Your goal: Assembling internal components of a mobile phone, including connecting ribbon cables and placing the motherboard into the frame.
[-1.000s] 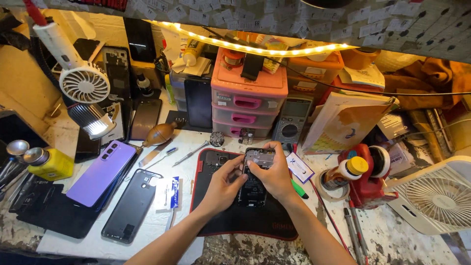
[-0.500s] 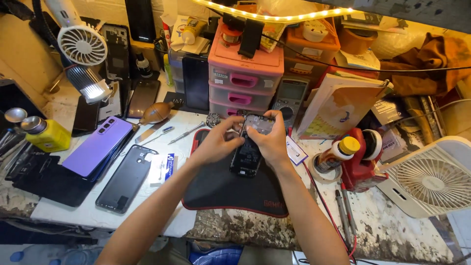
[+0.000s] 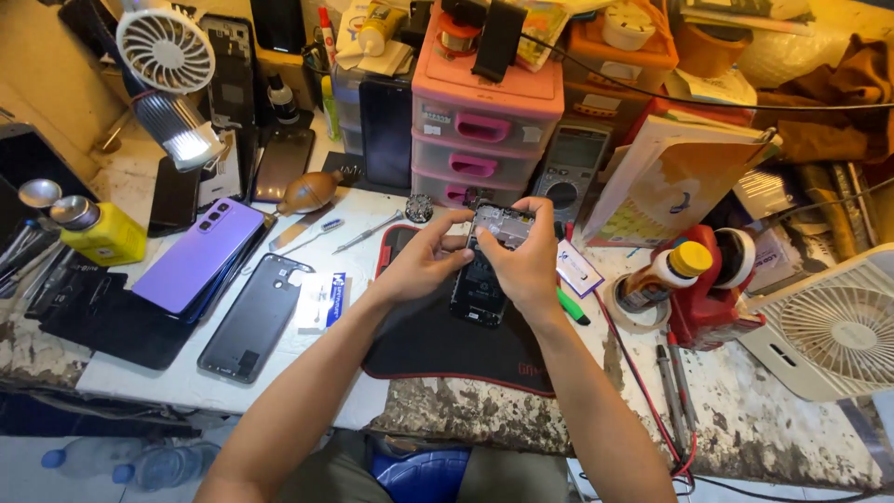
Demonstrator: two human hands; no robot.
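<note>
In the middle of the frame: an opened phone (image 3: 481, 284) is held between both hands just above a black work mat (image 3: 438, 340).
Phone axis: its long axis runs from the top of the frame down toward the bottom, tilted slightly; the upper end points at the pink drawer unit (image 3: 484, 126), the lower end toward the person.
Phone look: dark body with the back cover off; the upper part shows a grey metal board area, the lower part a dark battery-like slab.
Left hand (image 3: 424, 261): curled on the phone's left edge, thumb and fingertips pinching near the upper end.
Right hand (image 3: 523, 261): closed around the phone's right side, fingers over the top edge, thumb on the exposed inside.
Left of the mat: a dark phone back cover (image 3: 256, 317) lying flat, a small white packet (image 3: 321, 300) beside it, and a purple phone (image 3: 197, 255) further left.
Upper left: a lit desk lamp (image 3: 177, 130), a small white fan (image 3: 168, 48), and a yellow bottle (image 3: 101, 231).
Near the phone's top: a screwdriver (image 3: 368, 233) and a multimeter (image 3: 570, 168).
Right of the hands: a green-tipped tool (image 3: 570, 305), a brown bottle with a yellow cap (image 3: 666, 272), and a large white fan (image 3: 833, 321) at the right edge.
In the way: the hands cover both long edges of the phone.
</note>
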